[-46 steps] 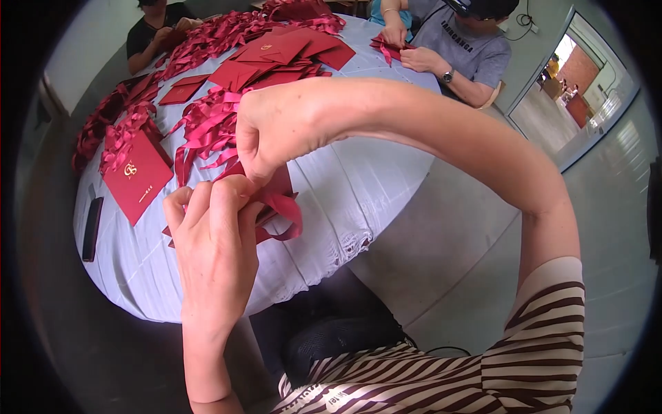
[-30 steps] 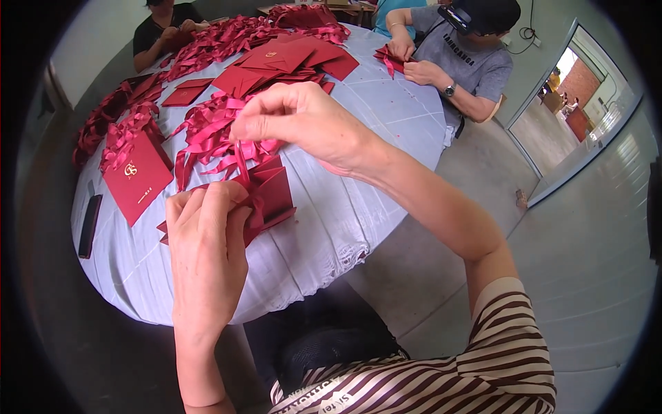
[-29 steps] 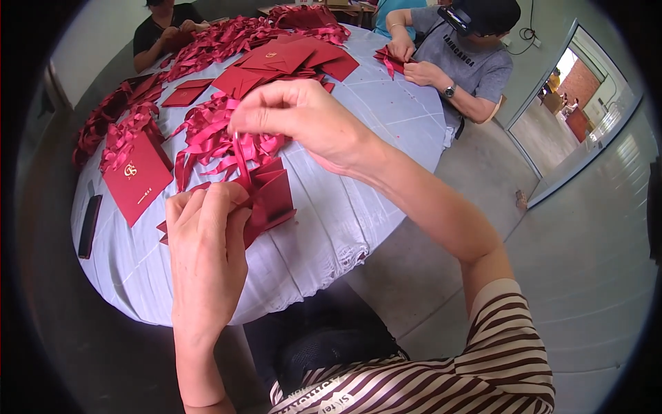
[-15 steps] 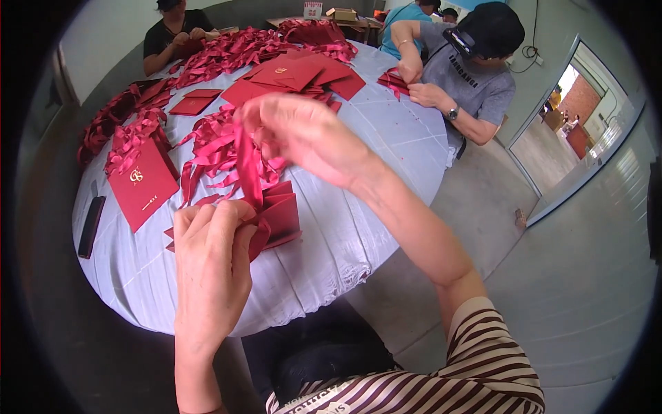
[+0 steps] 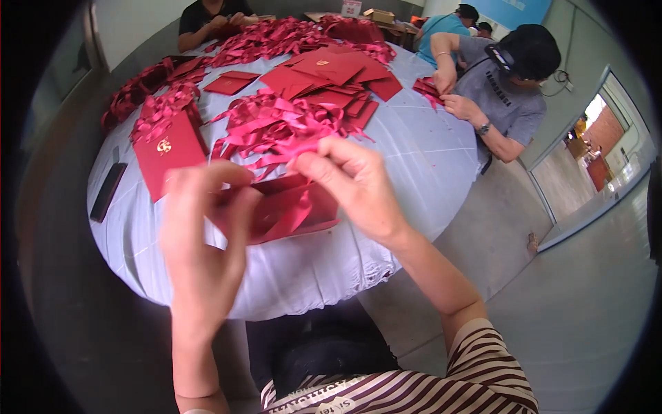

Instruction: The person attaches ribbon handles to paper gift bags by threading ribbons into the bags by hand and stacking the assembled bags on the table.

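A dark red paper gift bag [image 5: 276, 214] sits in front of me at the table's near side, its mouth spread and a red ribbon [image 5: 295, 215] trailing across it. My left hand [image 5: 200, 224] is at the bag's left end, slightly blurred, with thumb and forefinger curved and apart. At the bag's upper right, my right hand [image 5: 355, 186] pinches the ribbon between thumb and fingers. Just beyond lies a tangled heap of red ribbons [image 5: 269, 124]. To the left, a larger red bag [image 5: 169, 155] lies flat with a gold emblem and ribbons over its top.
A white cloth covers the round table [image 5: 420, 172]. Flat red bags [image 5: 331, 69] are piled farther back, near more ribbons [image 5: 276, 38]. A black phone [image 5: 109, 193] lies at the left edge. One co-worker [image 5: 503, 90] handles red pieces at right; another [image 5: 214, 24] sits across.
My right hand has come down and nearer the bag from above the ribbon heap. The left hand's fingers have spread from a closed grip. The bag's mouth is wider, and the view has shifted.
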Demonstrator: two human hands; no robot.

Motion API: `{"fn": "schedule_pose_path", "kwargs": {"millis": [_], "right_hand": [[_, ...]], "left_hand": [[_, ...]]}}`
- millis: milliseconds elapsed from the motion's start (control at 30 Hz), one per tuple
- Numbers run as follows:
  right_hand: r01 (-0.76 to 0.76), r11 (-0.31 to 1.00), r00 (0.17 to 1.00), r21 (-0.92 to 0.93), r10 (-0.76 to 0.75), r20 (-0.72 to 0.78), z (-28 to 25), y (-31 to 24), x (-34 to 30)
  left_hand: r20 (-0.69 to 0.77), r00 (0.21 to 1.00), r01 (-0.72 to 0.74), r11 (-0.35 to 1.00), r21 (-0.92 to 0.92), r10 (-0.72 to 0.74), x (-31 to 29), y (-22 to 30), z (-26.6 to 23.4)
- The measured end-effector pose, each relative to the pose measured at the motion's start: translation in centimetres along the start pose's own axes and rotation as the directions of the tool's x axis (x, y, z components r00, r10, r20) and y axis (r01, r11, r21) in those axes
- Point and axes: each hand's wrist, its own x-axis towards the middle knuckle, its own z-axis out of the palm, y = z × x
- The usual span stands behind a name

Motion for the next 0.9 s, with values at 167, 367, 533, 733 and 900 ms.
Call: {"fn": "schedule_pose_path", "kwargs": {"millis": [167,367,533,733,900], "right_hand": [[0.016,0.999,0.998,-0.036,-0.018,-0.057,0.3,-0.6,-0.2],[0.022,0.998,0.998,-0.055,-0.025,-0.053,1.1,-0.7,-0.2],[0.041,0.99,0.996,-0.133,-0.05,-0.067,1.2,-0.4,-0.2],[0.124,0.967,0.97,-0.221,-0.166,-0.178,2.5,1.2,-0.1],[0.102,0.926,0.948,-0.364,-0.202,-0.247,2.9,3.3,-0.6]], "left_hand": [[0.103,0.945,0.289,0.94,0.181,-0.31,-0.6,-3.9,-3.2],[0.537,0.738,0.65,0.645,-0.402,-0.409,0.2,-4.7,-3.2],[0.496,0.75,0.658,0.569,-0.493,-0.437,0.7,-3.8,-2.2],[0.166,0.887,0.462,0.819,-0.341,-0.432,-0.2,-4.3,0.4],[0.08,0.865,0.498,0.822,-0.276,-0.496,-1.7,-5.4,2.4]]}}
